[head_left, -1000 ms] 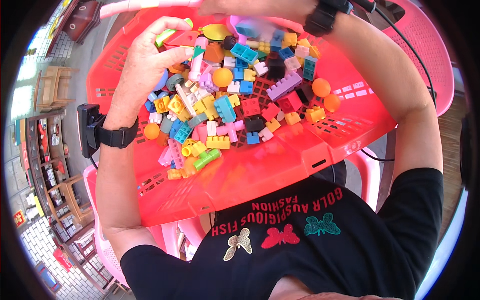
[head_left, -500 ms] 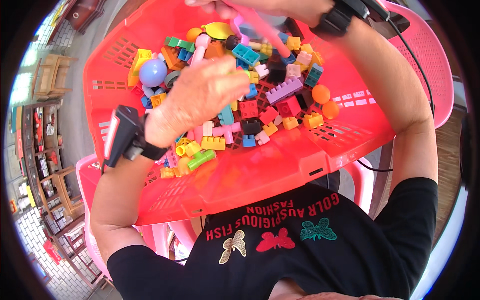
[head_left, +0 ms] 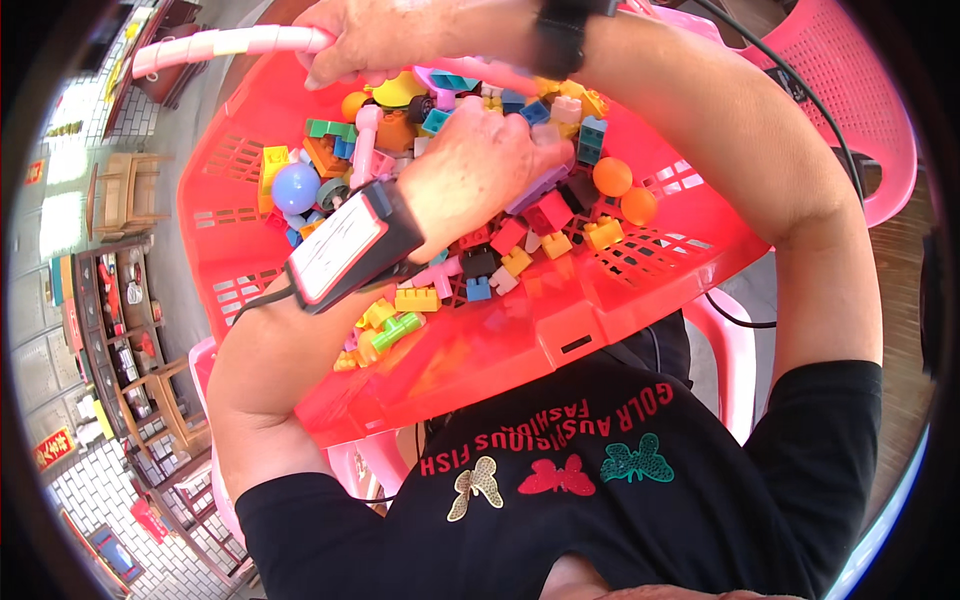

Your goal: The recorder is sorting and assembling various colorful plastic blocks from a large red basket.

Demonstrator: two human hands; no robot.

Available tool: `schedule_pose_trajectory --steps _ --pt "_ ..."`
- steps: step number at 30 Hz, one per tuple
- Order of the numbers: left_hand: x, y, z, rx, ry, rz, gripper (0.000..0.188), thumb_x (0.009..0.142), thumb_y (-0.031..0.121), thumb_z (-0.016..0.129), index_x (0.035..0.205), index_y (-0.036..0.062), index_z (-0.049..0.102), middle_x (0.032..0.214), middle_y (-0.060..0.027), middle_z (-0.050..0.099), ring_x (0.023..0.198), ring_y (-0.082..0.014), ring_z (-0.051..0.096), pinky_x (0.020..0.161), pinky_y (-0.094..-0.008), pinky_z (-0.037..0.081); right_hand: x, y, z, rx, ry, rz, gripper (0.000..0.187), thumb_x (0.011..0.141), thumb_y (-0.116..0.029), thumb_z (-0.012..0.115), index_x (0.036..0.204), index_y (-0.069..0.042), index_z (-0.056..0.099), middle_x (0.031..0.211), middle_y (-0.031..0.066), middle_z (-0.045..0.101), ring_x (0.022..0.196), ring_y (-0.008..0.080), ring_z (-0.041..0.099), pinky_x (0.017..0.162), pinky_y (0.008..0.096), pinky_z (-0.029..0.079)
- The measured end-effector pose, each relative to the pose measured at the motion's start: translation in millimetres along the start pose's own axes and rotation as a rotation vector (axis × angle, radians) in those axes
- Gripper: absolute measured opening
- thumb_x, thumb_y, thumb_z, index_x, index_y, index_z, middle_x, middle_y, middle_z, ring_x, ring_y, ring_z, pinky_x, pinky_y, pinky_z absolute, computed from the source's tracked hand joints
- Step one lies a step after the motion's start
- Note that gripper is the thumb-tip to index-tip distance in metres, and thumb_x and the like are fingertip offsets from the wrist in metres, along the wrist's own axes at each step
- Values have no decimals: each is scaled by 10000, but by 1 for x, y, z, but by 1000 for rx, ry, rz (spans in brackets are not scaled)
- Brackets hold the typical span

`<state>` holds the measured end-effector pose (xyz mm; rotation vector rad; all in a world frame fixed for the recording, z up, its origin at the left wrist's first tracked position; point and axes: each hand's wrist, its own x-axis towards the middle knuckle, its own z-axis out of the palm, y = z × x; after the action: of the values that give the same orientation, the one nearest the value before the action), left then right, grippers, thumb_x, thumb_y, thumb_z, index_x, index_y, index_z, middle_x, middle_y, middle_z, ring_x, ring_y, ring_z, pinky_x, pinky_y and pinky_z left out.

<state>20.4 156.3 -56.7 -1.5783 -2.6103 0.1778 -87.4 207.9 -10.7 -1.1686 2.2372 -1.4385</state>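
Observation:
In front of me is a red plastic basket (head_left: 640,310) holding a heap of toy bricks and other small toys. At its far side my right hand (head_left: 385,40) is closed round a pale pink tube (head_left: 235,42), whose long end sticks out to the left past the basket. My left hand (head_left: 485,165) reaches into the heap with its fingers curled down. Its fingertips are near a purple brick (head_left: 545,185); what they grip, if anything, is hidden. A pink hammer-shaped piece (head_left: 366,145) and a blue ball (head_left: 296,188) lie left of this hand.
Two orange balls (head_left: 612,177) sit at the heap's right. A green tube piece (head_left: 398,330) lies near the front left. A pink plastic chair (head_left: 850,110) stands at the far right, with a black cable (head_left: 800,85) beside it. Wooden shelves (head_left: 120,310) are at the left.
My right hand has moved left with the pink tube, which now points out leftward. My left hand has moved right and down onto the bricks. The basket has shifted slightly in view.

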Motion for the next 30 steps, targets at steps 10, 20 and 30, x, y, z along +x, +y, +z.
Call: schedule_pose_trajectory --steps 10,20,30 --pt "-26 -16 -16 129 -207 -119 53 703 80 608 660 64 635 684 -109 613 681 -241 647 608 -370 477 6 6 2 -79 -46 -23 332 783 -291 678 1026 -73 616 673 72 622 549 153 611 514 312 517" --pt "1 6 3 -250 -115 -241 232 789 283 665 933 101 661 768 -109 617 759 -299 626 637 -398 498 5 3 6 -58 -70 -48 311 780 -274 675 1002 -63 617 679 62 616 554 153 604 512 311 513" --pt "-51 -33 -55 -999 -554 -151 257 814 125 604 1052 32 632 983 -120 644 915 -270 631 796 -353 488 9 1 1 -85 -71 -2 323 820 -313 648 1027 -68 608 682 51 599 554 127 586 512 296 496"
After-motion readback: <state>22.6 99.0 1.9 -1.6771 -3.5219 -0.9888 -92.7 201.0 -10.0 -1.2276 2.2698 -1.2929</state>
